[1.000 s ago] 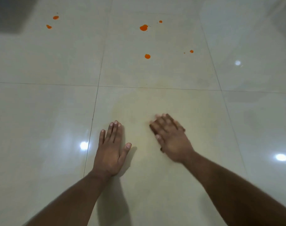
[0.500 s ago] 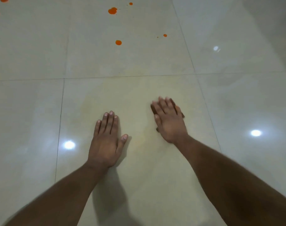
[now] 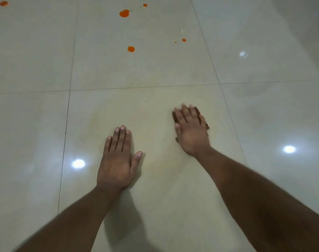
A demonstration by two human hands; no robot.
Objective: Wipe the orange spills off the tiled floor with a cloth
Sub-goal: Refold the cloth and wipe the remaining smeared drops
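Observation:
My right hand (image 3: 190, 130) lies flat with straight fingers on a small brown cloth (image 3: 174, 116), pressing it to the pale tile; only the cloth's edges show around the fingers. My left hand (image 3: 117, 159) rests flat on the same tile, fingers together, thumb out. Orange spills sit on the tile beyond: a big drop (image 3: 124, 13), a round drop (image 3: 131, 49), a small drop (image 3: 183, 40) and a tiny one (image 3: 145, 5). Two more orange spots (image 3: 3, 3) mark the far left tile. A faint yellowish smear (image 3: 151, 113) covers the tile around my hands.
Glossy cream floor tiles (image 3: 273, 115) with thin dark grout lines fill the view. Bright lamp reflections (image 3: 78, 163) glare on the tiles left and right of my arms. A dark shadow lies at the top right.
My right hand has slid the cloth to the right, away from my left hand. The left hand stays planted. The view has shifted, so the spills appear further left and higher than a second ago.

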